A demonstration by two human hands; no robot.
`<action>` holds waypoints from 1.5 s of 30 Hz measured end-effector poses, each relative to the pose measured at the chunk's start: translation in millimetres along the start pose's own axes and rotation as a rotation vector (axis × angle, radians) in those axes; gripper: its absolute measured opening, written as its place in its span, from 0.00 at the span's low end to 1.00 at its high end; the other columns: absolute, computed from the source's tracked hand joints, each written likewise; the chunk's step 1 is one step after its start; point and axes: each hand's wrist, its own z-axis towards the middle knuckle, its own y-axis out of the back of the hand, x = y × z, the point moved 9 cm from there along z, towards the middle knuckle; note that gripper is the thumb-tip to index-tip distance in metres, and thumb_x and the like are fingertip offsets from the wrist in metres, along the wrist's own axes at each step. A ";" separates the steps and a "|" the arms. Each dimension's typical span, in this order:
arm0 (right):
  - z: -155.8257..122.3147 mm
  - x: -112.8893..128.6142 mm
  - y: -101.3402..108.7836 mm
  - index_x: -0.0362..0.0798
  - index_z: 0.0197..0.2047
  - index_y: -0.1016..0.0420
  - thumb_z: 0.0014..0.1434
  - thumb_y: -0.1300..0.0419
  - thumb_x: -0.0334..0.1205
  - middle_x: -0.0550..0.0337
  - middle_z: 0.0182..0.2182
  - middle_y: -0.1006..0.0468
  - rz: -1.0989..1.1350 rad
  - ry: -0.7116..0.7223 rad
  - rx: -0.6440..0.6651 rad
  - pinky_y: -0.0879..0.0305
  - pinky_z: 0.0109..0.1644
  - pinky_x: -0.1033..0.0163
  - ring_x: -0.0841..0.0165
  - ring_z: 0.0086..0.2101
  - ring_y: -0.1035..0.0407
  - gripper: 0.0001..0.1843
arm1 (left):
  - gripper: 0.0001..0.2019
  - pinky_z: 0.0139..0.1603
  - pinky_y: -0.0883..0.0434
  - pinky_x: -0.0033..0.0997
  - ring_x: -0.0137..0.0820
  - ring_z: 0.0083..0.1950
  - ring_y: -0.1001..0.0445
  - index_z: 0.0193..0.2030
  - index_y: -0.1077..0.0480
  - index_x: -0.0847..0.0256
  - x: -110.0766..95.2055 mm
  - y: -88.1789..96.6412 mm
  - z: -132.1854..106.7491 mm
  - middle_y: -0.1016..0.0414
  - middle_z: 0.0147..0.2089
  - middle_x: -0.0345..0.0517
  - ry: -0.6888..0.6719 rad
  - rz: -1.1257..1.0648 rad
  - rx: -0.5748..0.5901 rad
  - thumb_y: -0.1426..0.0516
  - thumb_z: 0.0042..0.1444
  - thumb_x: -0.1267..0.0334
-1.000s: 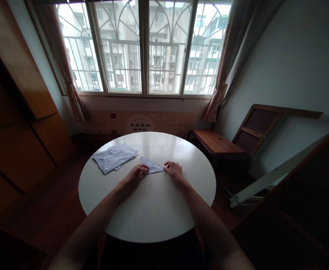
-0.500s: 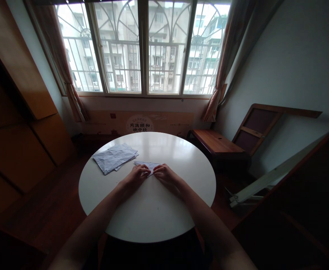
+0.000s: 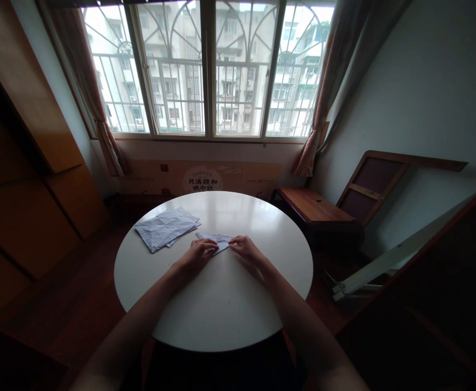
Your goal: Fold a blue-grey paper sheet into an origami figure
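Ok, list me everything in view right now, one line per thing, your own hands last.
folded paper: 1, pale blue-white, on the table between both hands
stack of creased sheets: 1 pile, pale blue-white, far left of the tabletop
round table: 1, white, centre
window: 1, barred, far wall
curtains: 2, reddish-brown, either side of the window
printed board: 1, tan, leaning under the window
low bench: 1, brown wood, right of the table
framed panel: 1, dark wood, leaning on the right wall
cabinets: wooden, left wall
left hand: pressing on the folded paper's left part
right hand: fingertips on its right end
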 end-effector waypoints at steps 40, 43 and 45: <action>4.0 0.8 -12.6 0.47 0.43 0.18 0.57 0.40 0.39 0.51 0.40 0.19 0.127 0.124 0.051 0.32 0.45 0.60 0.64 0.37 0.26 0.13 | 0.14 0.66 0.42 0.47 0.41 0.62 0.32 0.50 0.24 0.54 -0.6 -5.3 -0.4 0.26 0.58 0.47 0.049 0.014 0.125 0.44 0.58 0.61; 4.1 0.3 -12.6 0.47 0.43 0.18 0.57 0.40 0.40 0.52 0.40 0.20 0.120 0.120 0.054 0.32 0.45 0.60 0.64 0.37 0.26 0.13 | 0.14 0.66 0.42 0.47 0.42 0.62 0.32 0.50 0.24 0.54 0.0 -5.4 0.2 0.26 0.58 0.47 0.050 0.010 0.126 0.44 0.58 0.61; 3.8 0.6 -12.4 0.47 0.43 0.18 0.57 0.40 0.40 0.52 0.40 0.20 0.115 0.115 0.060 0.32 0.44 0.60 0.64 0.37 0.26 0.13 | 0.14 0.66 0.41 0.46 0.41 0.61 0.32 0.50 0.24 0.54 -0.7 -4.6 0.5 0.26 0.58 0.47 0.046 0.011 0.124 0.44 0.58 0.61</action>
